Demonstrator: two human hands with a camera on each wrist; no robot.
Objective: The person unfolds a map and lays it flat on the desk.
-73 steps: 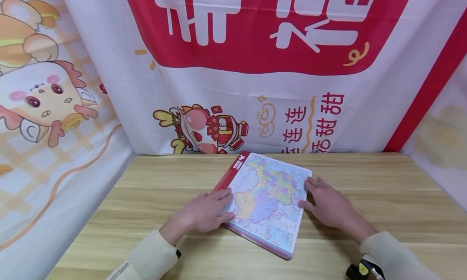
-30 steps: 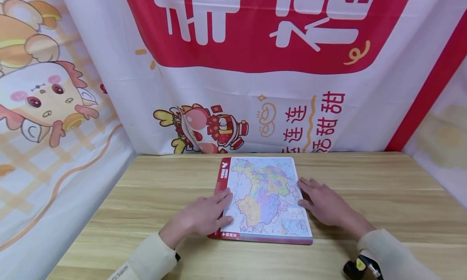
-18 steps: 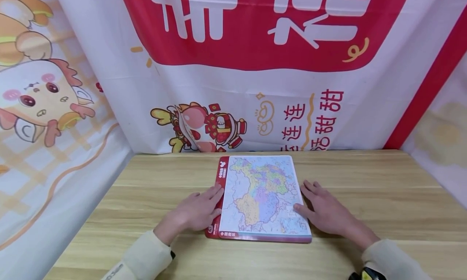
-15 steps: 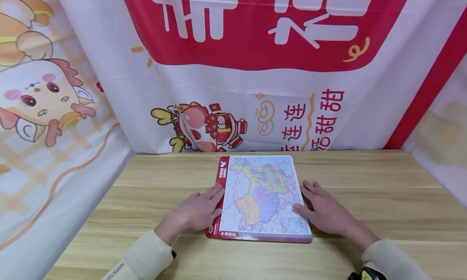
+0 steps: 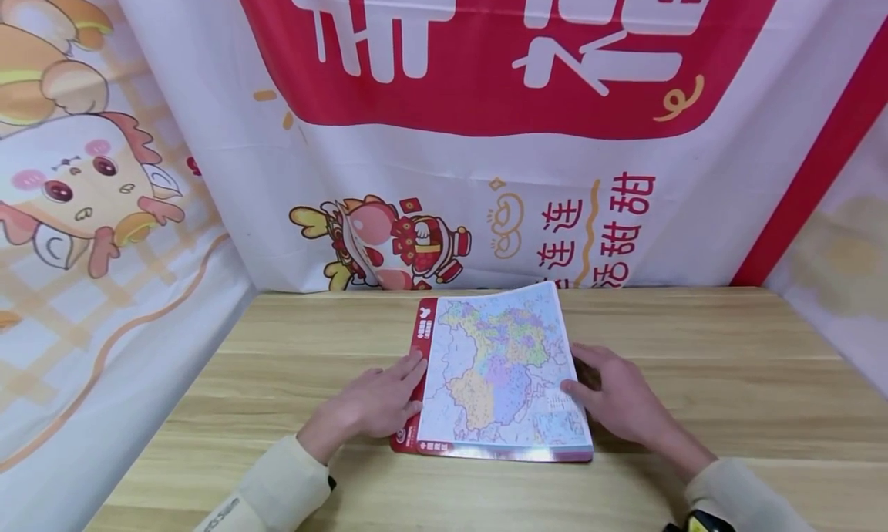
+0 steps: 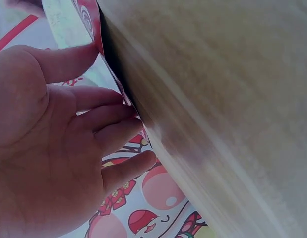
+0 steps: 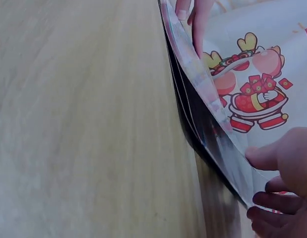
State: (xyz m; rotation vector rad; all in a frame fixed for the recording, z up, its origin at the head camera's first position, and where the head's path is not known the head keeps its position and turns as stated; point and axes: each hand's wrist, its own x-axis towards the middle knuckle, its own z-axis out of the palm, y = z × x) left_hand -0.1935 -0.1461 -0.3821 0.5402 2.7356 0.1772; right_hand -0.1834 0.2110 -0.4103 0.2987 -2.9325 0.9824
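A map [image 5: 496, 370] with a red left border lies on the wooden table, its far right corner bent up. Several thin layers show along its edge [image 7: 213, 126] in the right wrist view, spread apart with dark gaps between them. My left hand [image 5: 381, 399] rests with straight fingers on the red border, and in the left wrist view its fingertips [image 6: 128, 111] lie along that edge. At the opposite side my right hand [image 5: 619, 393] pinches the map's right edge, thumb [image 7: 262, 157] on the upper layer and fingers curled at the lower ones.
The wooden table [image 5: 305, 331] stretches out around the map. A printed cloth [image 5: 229, 208] with red lettering and a cartoon dragon [image 5: 378, 243] hangs right behind the table's far edge. More cloth hangs at the left and right sides.
The map has turned from a slant to nearly straight. My left hand shifted onto the red border. Since half a second ago, the far right corner has risen and my right fingers have curled at the edge.
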